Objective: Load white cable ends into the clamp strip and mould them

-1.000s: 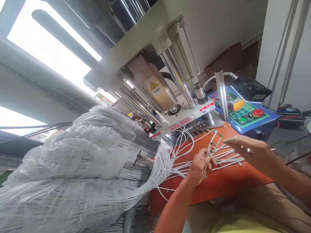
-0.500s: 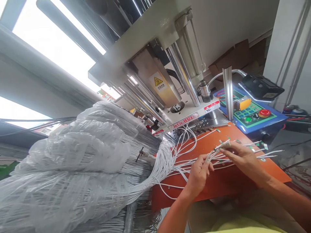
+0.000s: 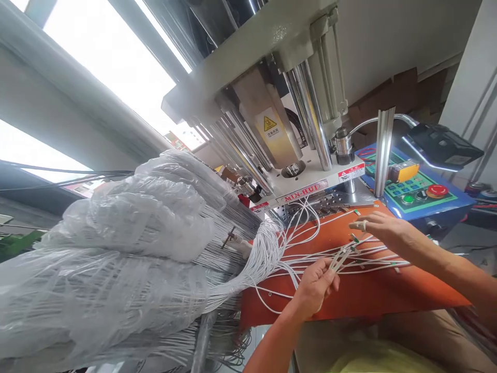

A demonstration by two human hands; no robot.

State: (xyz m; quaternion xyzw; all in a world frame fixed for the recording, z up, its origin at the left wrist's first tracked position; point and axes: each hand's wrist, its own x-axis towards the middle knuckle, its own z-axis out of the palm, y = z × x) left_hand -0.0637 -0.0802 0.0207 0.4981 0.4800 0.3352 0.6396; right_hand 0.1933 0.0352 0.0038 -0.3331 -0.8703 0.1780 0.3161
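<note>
My left hand (image 3: 319, 282) is closed around a small bunch of white cables (image 3: 340, 259), holding them just above the orange work surface. Small green and metallic pieces (image 3: 354, 242) show at the cable ends. My right hand (image 3: 384, 228) is apart from that bunch, up and to its right, over the orange surface. Its fingers are stretched out toward the left, with a pale covering (image 3: 361, 226) on one finger and nothing visible held. More white cables (image 3: 267, 254) run in a thick bundle from the left and fan out beneath both hands.
A press (image 3: 298, 194) marked MIN-HUI stands behind the orange table (image 3: 349, 292). To its right is a blue control box (image 3: 430, 194) with a red knob, below a black lamp (image 3: 446, 147). Plastic-wrapped cable bundles (image 3: 128, 248) fill the left. A metal post (image 3: 384, 153) rises at the table's back.
My right hand has let go of the cable ends and moved up, away from my left hand. The left hand still holds its bunch. The view has shifted slightly.
</note>
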